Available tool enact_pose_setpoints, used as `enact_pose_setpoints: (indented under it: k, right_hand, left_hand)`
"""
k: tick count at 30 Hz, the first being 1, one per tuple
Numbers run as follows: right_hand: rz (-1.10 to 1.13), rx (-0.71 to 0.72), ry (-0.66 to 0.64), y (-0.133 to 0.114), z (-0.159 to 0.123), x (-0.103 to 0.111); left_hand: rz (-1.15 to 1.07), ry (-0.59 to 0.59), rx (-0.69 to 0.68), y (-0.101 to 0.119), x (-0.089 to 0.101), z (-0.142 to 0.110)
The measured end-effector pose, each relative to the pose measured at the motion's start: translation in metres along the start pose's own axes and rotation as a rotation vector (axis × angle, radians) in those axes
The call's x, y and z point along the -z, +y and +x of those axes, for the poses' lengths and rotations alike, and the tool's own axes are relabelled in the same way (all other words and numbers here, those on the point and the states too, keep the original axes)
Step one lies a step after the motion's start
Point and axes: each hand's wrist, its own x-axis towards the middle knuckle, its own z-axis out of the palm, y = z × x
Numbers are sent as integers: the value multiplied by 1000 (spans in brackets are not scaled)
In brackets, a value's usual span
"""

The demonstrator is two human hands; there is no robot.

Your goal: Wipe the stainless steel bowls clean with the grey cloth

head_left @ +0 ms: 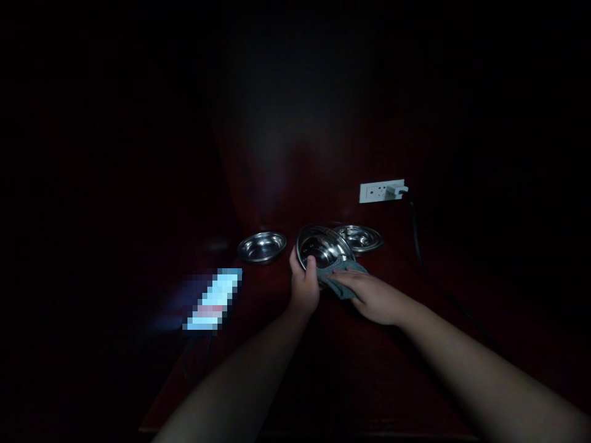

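A shiny metal bowl (323, 246) is tilted toward me above the dark red table. My left hand (305, 286) grips its left side, with the thumb over the rim and the fingers behind. My right hand (369, 292) presses a grey-green cloth (344, 277) against the bowl's near right rim. The cloth lies under the fingers of that hand and hangs a little below them. Behind the bowl, to the right, another metal dish (362, 238) is partly covered by it. A shallow metal bowl (261, 247) rests at the left.
A lit screen (215, 301), blurred into blocks, lies left of my arms. A white socket plate (381, 191) with a plugged-in adapter (396, 190) is at the back right. Its dark cord (415, 231) runs down to the right. The surroundings are very dark.
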Motion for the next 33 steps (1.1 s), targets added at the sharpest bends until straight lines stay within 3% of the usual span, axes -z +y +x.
enact_pose_setpoints:
  k: [6,14,17,22,33]
  right_hand:
    - [-71,-102,-3,17,-3,4]
    - [-65,-273,-51,20,-5,-3]
    - [46,-242,-90,12,-3,-3]
    - [195,-148,-43,3,0,1]
    - [238,-84,32,1,2,-2]
  left_hand:
    - [-32,-24,104,1,1,-1]
    - [87,-21,-29,-6,2,-3]
    - [126,-17,-69,-4,2,-4]
    - [133,-28,-97,-2,1,-6]
    - [116,-95,-179,-4,1,-9]
